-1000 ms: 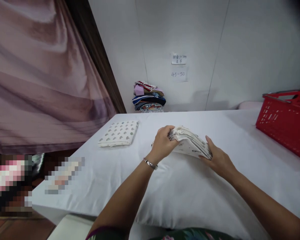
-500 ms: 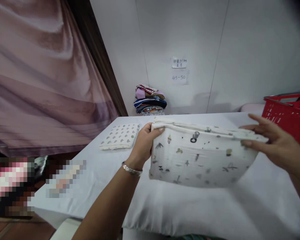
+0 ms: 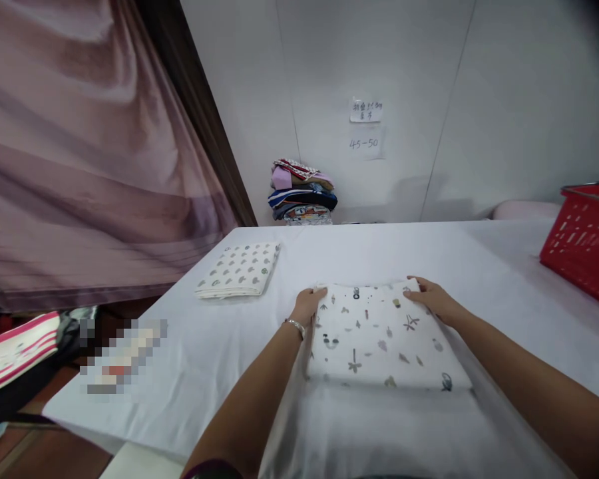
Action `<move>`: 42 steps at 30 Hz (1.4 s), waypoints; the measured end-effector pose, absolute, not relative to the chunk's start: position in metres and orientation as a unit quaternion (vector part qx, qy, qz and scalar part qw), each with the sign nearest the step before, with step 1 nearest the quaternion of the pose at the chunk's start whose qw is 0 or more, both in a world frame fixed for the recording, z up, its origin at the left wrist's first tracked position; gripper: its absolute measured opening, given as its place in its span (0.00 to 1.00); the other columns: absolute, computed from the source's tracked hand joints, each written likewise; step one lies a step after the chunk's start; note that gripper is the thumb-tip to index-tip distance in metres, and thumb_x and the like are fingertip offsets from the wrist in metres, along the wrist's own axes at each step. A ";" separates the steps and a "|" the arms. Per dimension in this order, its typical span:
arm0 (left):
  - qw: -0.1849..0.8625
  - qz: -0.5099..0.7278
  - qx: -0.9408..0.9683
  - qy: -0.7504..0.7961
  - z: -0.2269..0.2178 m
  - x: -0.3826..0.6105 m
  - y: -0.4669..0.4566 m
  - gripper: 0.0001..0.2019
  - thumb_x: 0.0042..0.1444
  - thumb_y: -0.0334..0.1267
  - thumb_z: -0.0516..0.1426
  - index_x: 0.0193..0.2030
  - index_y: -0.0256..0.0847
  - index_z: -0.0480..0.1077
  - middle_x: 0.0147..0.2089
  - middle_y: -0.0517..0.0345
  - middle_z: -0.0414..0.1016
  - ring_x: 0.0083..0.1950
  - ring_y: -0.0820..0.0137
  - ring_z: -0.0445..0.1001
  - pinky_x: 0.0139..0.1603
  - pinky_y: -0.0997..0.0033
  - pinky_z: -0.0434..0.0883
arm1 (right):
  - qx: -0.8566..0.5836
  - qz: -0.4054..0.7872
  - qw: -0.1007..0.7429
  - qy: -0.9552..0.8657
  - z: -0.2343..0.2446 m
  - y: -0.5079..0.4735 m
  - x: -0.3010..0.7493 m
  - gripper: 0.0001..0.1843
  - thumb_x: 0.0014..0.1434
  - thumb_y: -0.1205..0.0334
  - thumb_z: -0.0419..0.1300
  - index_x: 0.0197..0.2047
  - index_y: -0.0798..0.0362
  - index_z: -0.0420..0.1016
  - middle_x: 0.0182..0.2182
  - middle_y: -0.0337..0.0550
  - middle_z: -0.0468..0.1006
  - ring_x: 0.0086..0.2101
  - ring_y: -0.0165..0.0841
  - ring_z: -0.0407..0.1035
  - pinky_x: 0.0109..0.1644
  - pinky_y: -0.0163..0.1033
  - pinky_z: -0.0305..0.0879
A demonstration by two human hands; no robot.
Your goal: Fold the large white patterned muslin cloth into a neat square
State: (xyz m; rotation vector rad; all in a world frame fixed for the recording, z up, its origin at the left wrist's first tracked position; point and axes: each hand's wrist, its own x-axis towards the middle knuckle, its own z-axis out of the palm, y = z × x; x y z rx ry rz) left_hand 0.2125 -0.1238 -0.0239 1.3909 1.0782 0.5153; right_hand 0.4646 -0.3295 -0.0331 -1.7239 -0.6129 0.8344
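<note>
Cloth point(image 3: 379, 339) lowered flat, L hand point(image 3: 308, 306) & R hand point(image 3: 438, 301) pinching far corners, basket point(image 3: 588, 246) cropped R.

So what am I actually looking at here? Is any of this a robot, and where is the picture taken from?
No machine here: just a person, pictured by a camera worn on that person's own head, looking forward and down. The left hand, with a silvery bracelet at its wrist, and the right hand hold the far corners of a folded white cloth printed with small scattered motifs. Below is a table covered in white fabric. It also bears a folded white cloth with rows of grey motifs, a red plastic basket at the right and, at the left, something pixelated I can't identify.
</note>
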 end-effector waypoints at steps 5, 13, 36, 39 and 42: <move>0.496 0.214 0.706 0.459 -0.024 0.211 -0.117 0.14 0.47 0.47 0.59 0.29 0.36 0.70 0.31 0.55 0.74 0.35 0.67 0.71 0.34 0.72 0.65 | -0.753 0.262 0.524 -0.299 -0.029 -0.335 0.466 0.38 0.46 0.54 0.64 0.59 0.51 0.60 0.46 0.45 0.73 0.41 0.37 0.70 0.42 0.38 0.68; 0.174 0.157 0.899 0.369 -0.012 0.215 -0.118 0.25 0.53 0.38 0.53 0.59 0.37 0.58 0.56 0.45 0.66 0.57 0.60 0.62 0.54 0.63 0.60 | -0.831 0.100 0.329 -0.437 -0.036 -0.337 0.472 0.32 0.54 0.51 0.56 0.60 0.50 0.58 0.56 0.48 0.64 0.52 0.43 0.62 0.52 0.48 0.63; 0.041 0.136 0.988 0.058 -0.016 0.244 -0.122 0.04 0.58 0.31 0.49 0.37 0.39 0.64 0.38 0.53 0.67 0.43 0.65 0.63 0.47 0.62 0.61 | -0.654 -0.100 0.161 -0.732 -0.027 -0.307 0.450 0.16 0.56 0.77 0.46 0.37 0.54 0.72 0.38 0.47 0.73 0.38 0.36 0.64 0.40 0.42 0.60; 0.033 0.137 0.989 0.046 -0.016 0.243 -0.123 0.05 0.58 0.29 0.48 0.36 0.39 0.64 0.38 0.53 0.67 0.42 0.65 0.63 0.46 0.63 0.61 | -0.653 -0.088 0.164 -0.734 -0.027 -0.307 0.449 0.17 0.56 0.77 0.45 0.39 0.54 0.71 0.40 0.47 0.73 0.40 0.36 0.65 0.43 0.43 0.61; 0.025 0.123 0.991 0.042 -0.017 0.243 -0.123 0.06 0.57 0.28 0.47 0.37 0.39 0.64 0.37 0.53 0.67 0.41 0.65 0.64 0.45 0.63 0.61 | -0.658 -0.058 0.169 -0.731 -0.027 -0.307 0.450 0.15 0.59 0.73 0.45 0.40 0.53 0.71 0.38 0.46 0.74 0.38 0.36 0.66 0.43 0.44 0.61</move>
